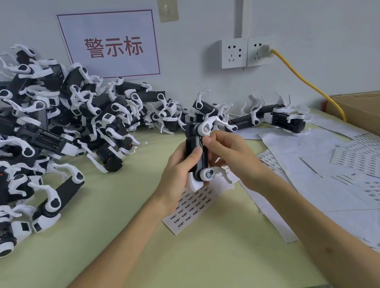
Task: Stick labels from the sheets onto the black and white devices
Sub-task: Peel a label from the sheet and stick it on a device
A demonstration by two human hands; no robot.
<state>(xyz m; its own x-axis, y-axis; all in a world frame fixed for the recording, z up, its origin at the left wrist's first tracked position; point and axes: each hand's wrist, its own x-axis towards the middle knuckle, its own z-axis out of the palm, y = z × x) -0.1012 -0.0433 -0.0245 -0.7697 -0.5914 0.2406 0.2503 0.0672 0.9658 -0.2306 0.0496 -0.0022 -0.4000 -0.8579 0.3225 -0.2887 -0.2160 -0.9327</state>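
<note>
We hold one device (190, 145) above one small label sheet (189, 210); our left hand (178, 170) grips its body, our right hand (232, 154) pinches its side; heap (34, 132) beyond counting far left

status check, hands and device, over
Left hand grips device upright. Right hand pinches at its side. Label sheet lies beneath, nothing blocking.

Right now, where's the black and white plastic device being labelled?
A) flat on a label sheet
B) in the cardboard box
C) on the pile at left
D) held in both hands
D: the left hand grips the black and white plastic device, and the right hand pinches its upper part.
</note>
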